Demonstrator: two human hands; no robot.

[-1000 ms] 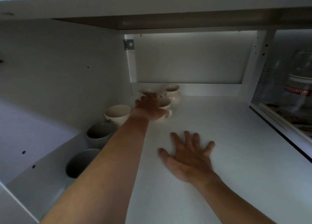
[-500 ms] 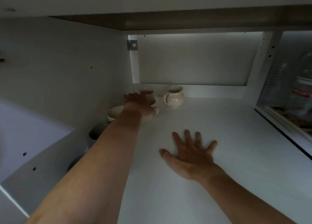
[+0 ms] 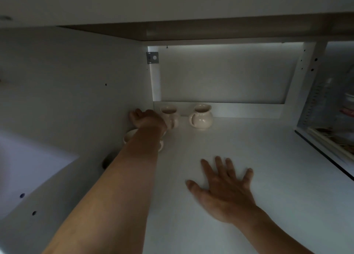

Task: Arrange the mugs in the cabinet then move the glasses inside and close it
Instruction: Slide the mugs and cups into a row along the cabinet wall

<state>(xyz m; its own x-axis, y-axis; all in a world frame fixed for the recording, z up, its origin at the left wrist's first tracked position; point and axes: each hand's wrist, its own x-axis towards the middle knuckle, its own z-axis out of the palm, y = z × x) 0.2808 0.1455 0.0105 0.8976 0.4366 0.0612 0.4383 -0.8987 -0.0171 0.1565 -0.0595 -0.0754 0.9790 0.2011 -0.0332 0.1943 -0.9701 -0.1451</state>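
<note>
My left hand (image 3: 147, 119) reaches deep into the back left corner of the cabinet, its fingers curled by the side wall. It touches or overlaps a cream mug (image 3: 171, 117) just to its right; I cannot see whether it grips anything. A round cream mug (image 3: 202, 117) with its handle to the left stands apart by the back wall. My forearm partly hides a wide cream mug (image 3: 130, 136), and behind it by the wall a dark mug (image 3: 106, 161) peeks out. On the white shelf (image 3: 249, 142) my right hand (image 3: 224, 188) lies flat with spread fingers. No glasses are in view.
The cabinet's side wall (image 3: 76, 100) runs close along my left arm. A metal bracket (image 3: 152, 57) sits high in the back corner. At the right, a neighbouring compartment (image 3: 335, 119) holds a jar and other blurred items. The top panel hangs low overhead.
My left hand has moved from the middle of the mug group back and left into the corner. The right hand has stayed flat on the shelf.
</note>
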